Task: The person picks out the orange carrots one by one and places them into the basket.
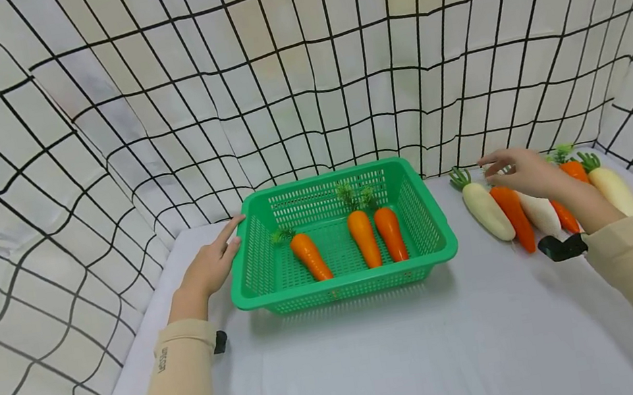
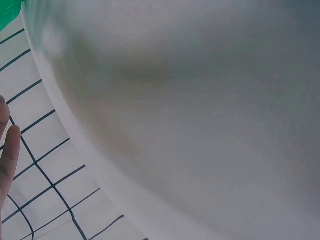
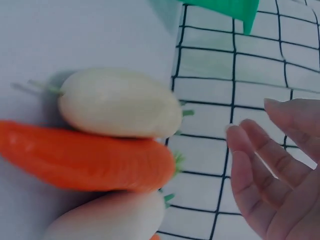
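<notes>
A green plastic basket [image 1: 341,282] stands in the middle of the table, with a carrot [image 1: 311,257] at its left and two more carrots side by side right of centre. My left hand [image 1: 206,265] touches the basket's left rim with outstretched fingers. Over a row of vegetables on the right hovers my right hand [image 1: 525,176], its fingers loosely bent and holding nothing. Below it lie a white radish [image 1: 487,211], a carrot [image 1: 515,219] and another white radish [image 1: 538,213]. In the right wrist view, a gap separates the hand [image 3: 280,175] from the carrot [image 3: 95,160].
Further right are another carrot [image 1: 574,171] and a pale radish [image 1: 612,187], partly behind the right forearm. A black wire grid [image 1: 313,92] backed with white cloth encloses the table's back and sides. The tabletop [image 1: 348,370] is covered in white cloth.
</notes>
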`<state>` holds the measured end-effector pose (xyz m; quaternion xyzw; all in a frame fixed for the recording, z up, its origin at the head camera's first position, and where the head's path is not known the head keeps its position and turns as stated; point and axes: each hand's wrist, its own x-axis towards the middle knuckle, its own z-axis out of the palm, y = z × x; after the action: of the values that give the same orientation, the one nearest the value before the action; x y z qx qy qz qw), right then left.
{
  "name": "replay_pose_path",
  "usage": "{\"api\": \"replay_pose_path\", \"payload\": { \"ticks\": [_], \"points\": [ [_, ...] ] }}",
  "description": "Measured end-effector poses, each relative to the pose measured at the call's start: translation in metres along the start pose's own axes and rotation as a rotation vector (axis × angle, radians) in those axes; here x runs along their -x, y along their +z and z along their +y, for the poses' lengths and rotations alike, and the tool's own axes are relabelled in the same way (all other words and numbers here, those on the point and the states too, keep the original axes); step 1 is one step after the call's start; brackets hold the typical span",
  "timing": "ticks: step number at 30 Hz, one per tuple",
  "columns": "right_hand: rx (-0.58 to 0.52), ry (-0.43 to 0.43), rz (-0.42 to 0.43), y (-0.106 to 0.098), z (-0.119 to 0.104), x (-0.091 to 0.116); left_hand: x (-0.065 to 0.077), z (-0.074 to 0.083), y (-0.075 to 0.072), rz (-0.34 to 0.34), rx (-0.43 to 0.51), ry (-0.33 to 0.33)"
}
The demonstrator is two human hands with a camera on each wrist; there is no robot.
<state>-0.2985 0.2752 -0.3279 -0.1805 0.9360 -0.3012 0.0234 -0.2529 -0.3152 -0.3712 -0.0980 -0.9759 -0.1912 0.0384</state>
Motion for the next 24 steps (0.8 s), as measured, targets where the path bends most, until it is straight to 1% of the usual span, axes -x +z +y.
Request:
{"api": "replay_pose_path", "payload": {
  "ticks": [3,9,12,19,24],
  "points": [
    [0.031,0.034,-0.032,0.0,0.011,0.004,0.0,0.0,0.0,0.002,0.003,-0.001],
    [0.089,0.123,-0.121,0.004,0.028,0.009,0.002,0.0,0.001,-0.001,0.016,0.006],
    [0.108,0.152,-0.138,0.005,0.032,0.01,0.001,0.0,0.001,-0.003,0.018,0.011],
    [0.114,0.18,-0.182,0.008,0.038,0.007,0.001,0.001,-0.001,-0.005,0.023,0.015],
    [0.142,0.194,-0.193,0.01,0.036,0.002,0.001,0.001,-0.001,-0.013,0.023,0.011]
  ]
}}
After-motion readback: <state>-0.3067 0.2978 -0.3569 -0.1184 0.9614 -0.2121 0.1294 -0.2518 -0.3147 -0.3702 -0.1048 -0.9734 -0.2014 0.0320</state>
